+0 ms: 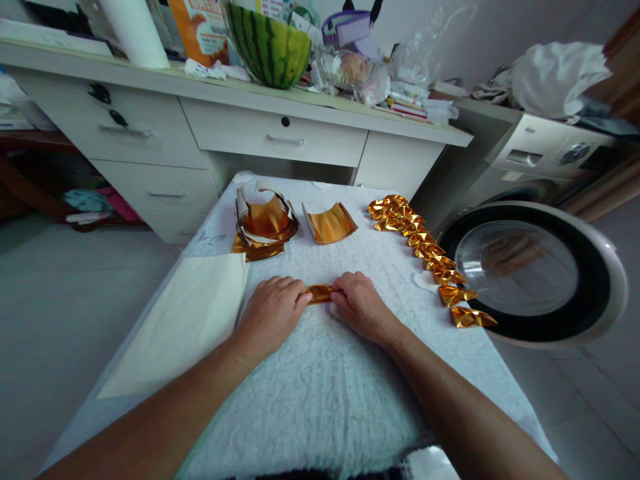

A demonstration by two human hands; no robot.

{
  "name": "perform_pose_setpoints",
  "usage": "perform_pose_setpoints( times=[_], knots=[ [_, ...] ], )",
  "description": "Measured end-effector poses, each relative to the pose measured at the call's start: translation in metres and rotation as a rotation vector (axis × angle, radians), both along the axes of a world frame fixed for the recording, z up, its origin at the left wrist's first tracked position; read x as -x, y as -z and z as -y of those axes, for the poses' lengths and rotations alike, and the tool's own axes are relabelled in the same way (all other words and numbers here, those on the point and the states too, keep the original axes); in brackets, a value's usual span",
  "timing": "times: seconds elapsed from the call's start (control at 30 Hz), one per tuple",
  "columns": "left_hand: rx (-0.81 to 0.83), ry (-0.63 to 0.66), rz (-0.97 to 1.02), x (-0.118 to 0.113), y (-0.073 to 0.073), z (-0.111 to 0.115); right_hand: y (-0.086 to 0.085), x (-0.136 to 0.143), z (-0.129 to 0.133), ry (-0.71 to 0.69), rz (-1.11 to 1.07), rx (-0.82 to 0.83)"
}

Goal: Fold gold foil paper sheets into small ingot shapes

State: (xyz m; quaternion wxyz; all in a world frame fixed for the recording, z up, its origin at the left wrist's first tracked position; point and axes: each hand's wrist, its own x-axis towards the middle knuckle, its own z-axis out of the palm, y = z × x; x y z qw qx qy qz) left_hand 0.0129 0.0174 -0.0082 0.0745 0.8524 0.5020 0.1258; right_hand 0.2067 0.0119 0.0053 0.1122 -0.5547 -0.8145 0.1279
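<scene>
Between my two hands, just over the cloth-covered table, is a small folded piece of gold foil paper [320, 293]. My left hand [277, 308] pinches its left end, and my right hand [361, 305] grips the right end. Beyond them lies a single curled gold foil sheet [331, 223]. To its left sits a curled stack of gold foil sheets [266, 217] with pale backs. A row of folded gold foil pieces [433, 257] runs down the table's right side. The fingertips partly cover the held piece's ends.
A cream paper sheet [180, 320] lies on the tablecloth [320, 393] at left. Behind the table stands a white desk [280, 137] bearing a cut watermelon [270, 47] and plastic bags. An open washing machine door [530, 273] is close to the table's right edge.
</scene>
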Motion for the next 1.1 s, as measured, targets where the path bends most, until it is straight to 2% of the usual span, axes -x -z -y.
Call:
perform_pose_setpoints(
  times=[0.47, 1.1],
  knots=[
    [-0.079, -0.068, -0.178, -0.007, -0.006, 0.004, 0.001, 0.005, -0.002, 0.088, 0.024, 0.003],
    [-0.082, -0.113, -0.204, -0.01, -0.009, 0.007, -0.001, 0.01, -0.001, 0.133, 0.074, 0.022]
  ],
)
